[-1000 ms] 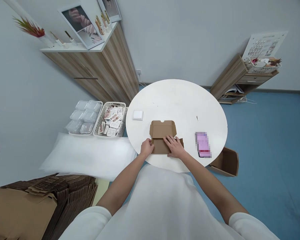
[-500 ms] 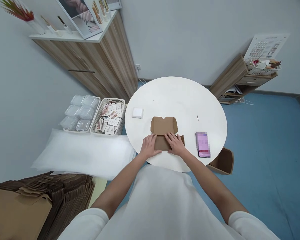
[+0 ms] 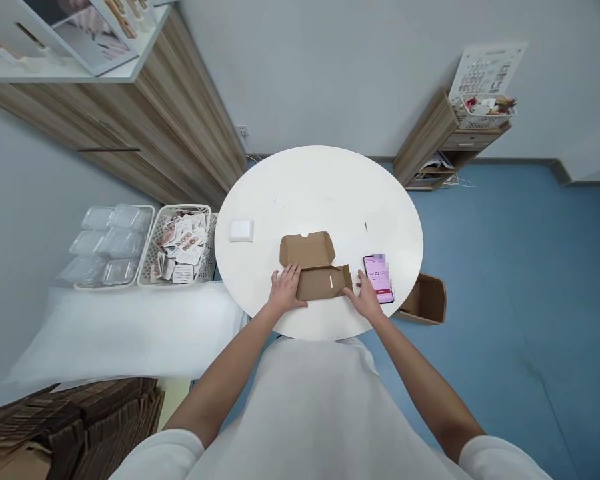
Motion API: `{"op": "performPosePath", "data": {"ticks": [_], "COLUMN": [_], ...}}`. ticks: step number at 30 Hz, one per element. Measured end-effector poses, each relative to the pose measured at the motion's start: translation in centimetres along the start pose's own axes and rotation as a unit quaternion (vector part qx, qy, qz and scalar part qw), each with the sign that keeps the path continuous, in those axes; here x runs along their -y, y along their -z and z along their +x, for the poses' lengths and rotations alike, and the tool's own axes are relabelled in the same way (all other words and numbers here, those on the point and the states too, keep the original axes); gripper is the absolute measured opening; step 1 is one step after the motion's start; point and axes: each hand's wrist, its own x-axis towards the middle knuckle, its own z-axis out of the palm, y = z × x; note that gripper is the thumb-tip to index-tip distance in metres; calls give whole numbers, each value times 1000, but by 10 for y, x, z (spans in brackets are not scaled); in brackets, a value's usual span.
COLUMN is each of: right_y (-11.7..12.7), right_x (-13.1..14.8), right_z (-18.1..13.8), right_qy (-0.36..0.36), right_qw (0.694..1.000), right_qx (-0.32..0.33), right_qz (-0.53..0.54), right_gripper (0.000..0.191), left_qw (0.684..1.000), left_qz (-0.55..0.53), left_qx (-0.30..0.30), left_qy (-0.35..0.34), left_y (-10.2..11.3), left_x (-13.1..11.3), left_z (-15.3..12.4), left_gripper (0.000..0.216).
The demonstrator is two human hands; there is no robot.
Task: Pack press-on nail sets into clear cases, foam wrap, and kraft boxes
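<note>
A brown cardboard mailer box (image 3: 314, 283) lies opened out on the white round table (image 3: 325, 190), its notched lid panel (image 3: 307, 250) spread away from me. Fingers outstretched, my left hand (image 3: 284, 291) rests on the left end of the near panel. My right hand (image 3: 366, 298) is at the right end, thumb by the raised side flap (image 3: 349, 277) and fingers apart, near the phone. Whether the thumb presses the flap I cannot tell. A small pale slot or mark shows on the near panel.
A phone (image 3: 379, 280) lies at the right and a small white square item (image 3: 241, 230) at the left. Left of the table are a basket of cards (image 3: 214, 250), clear plastic cases (image 3: 123, 243), white sheets (image 3: 130, 333) and stacked flat cardboard (image 3: 95, 420). An open carton (image 3: 425, 300) stands right.
My right hand has moved off the near panel to its right end, uncovering the panel and side flap. My left hand stays at the left end. The camera view has shifted right.
</note>
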Motion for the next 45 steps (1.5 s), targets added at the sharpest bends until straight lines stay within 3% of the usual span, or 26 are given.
{"op": "performPosePath", "data": {"ticks": [3, 6, 10, 14, 17, 21, 27, 31, 34, 39, 43, 45], "right_y": [-5, -6, 2, 5, 1, -9, -9, -9, -11, -14, -15, -16], "right_x": [-10, -9, -6, -5, 1, 11, 18, 21, 23, 27, 28, 27], "right_z": [4, 12, 17, 15, 10, 4, 4, 12, 20, 27, 26, 26], "right_qy": [-13, -37, -17, 33, 54, 82, 48, -45, -95, -108, -111, -110], "right_qw": [996, 991, 988, 995, 996, 988, 980, 979, 984, 993, 994, 994], "right_qx": [63, 80, 68, 36, 22, 0, 9, 3, -9, 1, 8, 8], "right_qz": [54, 101, 140, 89, 69, 128, 192, 198, 148, 36, 15, 16], "right_gripper": [70, 60, 50, 53, 54, 51, 46, 27, 27, 14, 13, 13], "left_qw": [1000, 1000, 999, 999, 997, 996, 996, 997, 998, 998, 996, 996], "left_qz": [0, 10, 26, 35, 59, 85, 86, 69, 55, 34, 21, -1], "left_qx": [-4, -1, -15, -24, -7, -1, -5, -12, -14, -23, -48, -79], "left_qy": [0, 17, 23, 33, 45, 33, 4, -16, -29, -51, -74, -52], "left_y": [-5, -8, -10, -11, -12, -13, -12, -13, -15, -14, -12, -14], "left_x": [-9, -13, -14, -18, -25, -31, -26, -22, -20, -17, -18, -17], "left_z": [4, 6, 4, 4, 5, 5, 7, 8, 8, 8, -1, -10], "left_gripper": [106, 106, 107, 105, 103, 104, 107, 110, 112, 112, 111, 104]}}
